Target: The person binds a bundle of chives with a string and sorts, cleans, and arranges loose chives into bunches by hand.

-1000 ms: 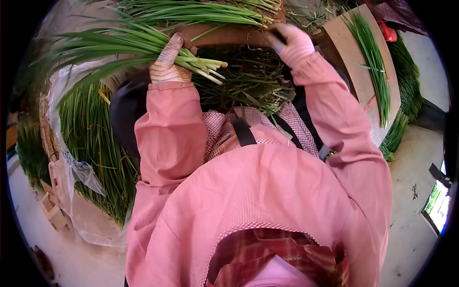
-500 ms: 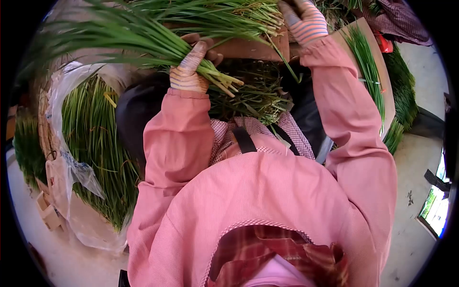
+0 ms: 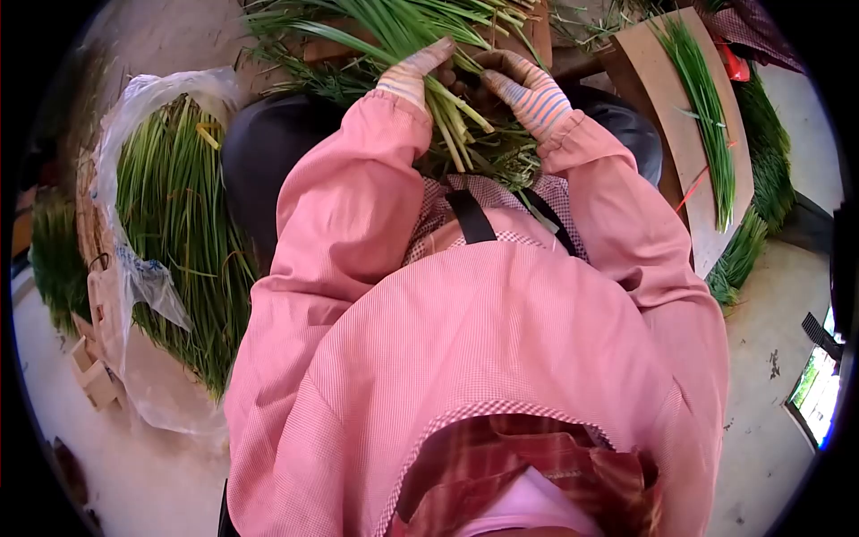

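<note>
My left hand (image 3: pixel 417 75), in a striped glove, is wrapped round a bunch of green stalks (image 3: pixel 458 116). The pale stalk ends point down toward my lap, and the leaves fan out to the upper left. Beside it on the right, my right hand (image 3: pixel 526 89) has its fingers curled against the bunch near the left fingers; what it pinches is too small to make out. More loose stalks (image 3: pixel 483 18) lie just beyond both hands. Cut leaves (image 3: pixel 514 152) are heaped between my knees.
At the left, a clear plastic bag (image 3: pixel 134 116) holds a large pile of greens (image 3: pixel 179 233). On the right, a tied bundle (image 3: pixel 702 116) rests on a brown board (image 3: pixel 658 98), with more greens (image 3: pixel 761 152) behind. A checked cloth (image 3: pixel 761 31) shows at the upper right.
My right hand has come back from the upper right to the bunch. My left hand has moved right with the bunch, whose stalk ends now point more downward.
</note>
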### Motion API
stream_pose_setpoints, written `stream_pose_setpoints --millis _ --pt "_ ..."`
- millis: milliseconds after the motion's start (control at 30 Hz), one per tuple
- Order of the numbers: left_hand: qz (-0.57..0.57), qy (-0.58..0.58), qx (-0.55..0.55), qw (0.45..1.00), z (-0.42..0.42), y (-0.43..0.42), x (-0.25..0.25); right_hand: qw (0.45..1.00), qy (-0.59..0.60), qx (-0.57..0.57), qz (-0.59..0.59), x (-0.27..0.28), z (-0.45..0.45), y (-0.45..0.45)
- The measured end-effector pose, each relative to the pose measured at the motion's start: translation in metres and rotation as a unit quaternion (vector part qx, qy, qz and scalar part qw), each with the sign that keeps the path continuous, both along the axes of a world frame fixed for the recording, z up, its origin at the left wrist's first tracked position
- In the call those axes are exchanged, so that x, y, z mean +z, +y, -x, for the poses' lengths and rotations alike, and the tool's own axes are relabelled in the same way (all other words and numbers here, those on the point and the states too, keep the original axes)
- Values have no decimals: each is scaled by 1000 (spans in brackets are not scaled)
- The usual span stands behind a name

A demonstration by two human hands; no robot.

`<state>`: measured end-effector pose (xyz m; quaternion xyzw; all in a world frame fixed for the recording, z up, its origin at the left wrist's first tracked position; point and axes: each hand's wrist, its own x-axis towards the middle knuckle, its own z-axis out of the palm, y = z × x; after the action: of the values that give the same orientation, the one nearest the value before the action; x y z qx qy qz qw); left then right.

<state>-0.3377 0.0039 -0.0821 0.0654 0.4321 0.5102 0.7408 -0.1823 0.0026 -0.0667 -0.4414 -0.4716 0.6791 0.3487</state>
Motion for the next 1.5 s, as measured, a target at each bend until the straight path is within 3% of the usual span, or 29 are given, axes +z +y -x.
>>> stream_pose_setpoints --millis 33,100,133,267,300,433,500,533,567,600,633,700,767,800,833,900,967,1000,1033,1133,1233,1300,1367,1433,1500 --pt "12 19 0 1000 -1 1 3 1000 2 1 1 -3 0 0" --pt "-61 37 -20 997 0 4 -4 980 -169 31 -101 -6 0 4" --pt "-74 65 -19 995 -1 5 -1 980 -180 33 -78 1 3 7" --pt "-102 139 -12 985 5 10 -8 994 -100 2 -36 -16 16 19" --pt "-97 141 -10 985 8 10 -11 998 -37 -37 33 -16 19 19" --pt "-120 105 90 983 19 13 -5 988 40 -89 119 -12 26 29" --pt "-116 101 102 983 25 13 -6 989 -18 -67 128 -16 19 35" --pt "-115 101 104 983 26 12 -5 993 -117 -7 29 -21 18 39" --pt "-142 126 100 977 26 9 -4 973 -214 51 -70 -24 15 41" --pt "-169 149 95 970 25 8 -3 917 -354 104 -151 -23 7 45" --pt "-169 148 94 970 29 8 -1 917 -355 103 -150 -20 -4 45" --pt "-114 25 130 985 43 13 2 762 -575 284 -93 -12 -31 45" --pt "-129 3 136 982 46 8 6 736 -574 354 -63 -10 -55 38" --pt "-144 -8 104 984 44 5 4 786 -523 324 -66 -12 -65 32" --pt "-160 -18 69 985 41 3 4 826 -477 300 19 8 -54 26" --pt "-172 -33 42 984 33 2 8 945 -184 233 136 2 -52 24" --pt "-161 -39 18 986 28 1 6 963 4 165 214 23 -21 18" --pt "-152 -42 3 987 27 3 3 960 44 182 207 19 -10 20" --pt "-151 2 -2 989 26 1 3 983 -75 71 151 31 9 8" --pt "-101 37 59 992 20 -1 3 997 -53 49 26 3 25 10" --pt "-99 108 -7 989 24 4 -15 995 -44 56 65 -8 22 5" --pt "-134 138 -85 978 31 18 -51 994 -67 79 -20 -18 22 3" --pt "-136 136 -93 977 27 20 -50 992 -85 91 -18 -13 22 3" --pt "-135 119 -82 980 20 19 -46 968 -189 87 -139 -15 25 4" --pt "-141 98 -62 983 13 20 -42 967 -192 94 -141 -6 24 4"
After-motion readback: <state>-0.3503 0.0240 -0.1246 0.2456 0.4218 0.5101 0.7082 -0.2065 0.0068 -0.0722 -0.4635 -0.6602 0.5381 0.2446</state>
